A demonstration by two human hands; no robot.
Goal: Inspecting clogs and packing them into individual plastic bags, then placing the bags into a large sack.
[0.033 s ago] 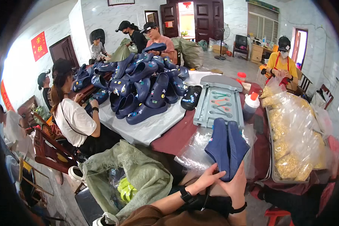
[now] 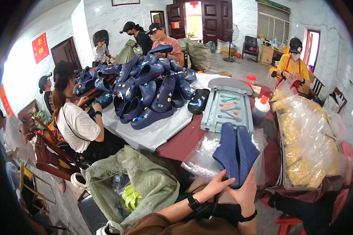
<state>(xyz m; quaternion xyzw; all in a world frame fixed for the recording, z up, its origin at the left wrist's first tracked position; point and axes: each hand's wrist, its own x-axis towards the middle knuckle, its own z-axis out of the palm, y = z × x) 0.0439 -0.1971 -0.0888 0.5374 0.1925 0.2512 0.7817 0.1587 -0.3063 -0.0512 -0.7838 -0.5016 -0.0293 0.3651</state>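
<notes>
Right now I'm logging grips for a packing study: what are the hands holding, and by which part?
Both hands hold a pair of dark blue clogs, pressed together soles outward, by their lower end: left hand on one side, right hand on the other.

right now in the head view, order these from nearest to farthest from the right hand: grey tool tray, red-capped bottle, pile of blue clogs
1. Grey tool tray, straight ahead of the right hand.
2. Red-capped bottle, ahead, slightly right; nearly as close.
3. Pile of blue clogs, far ahead, left.
</notes>
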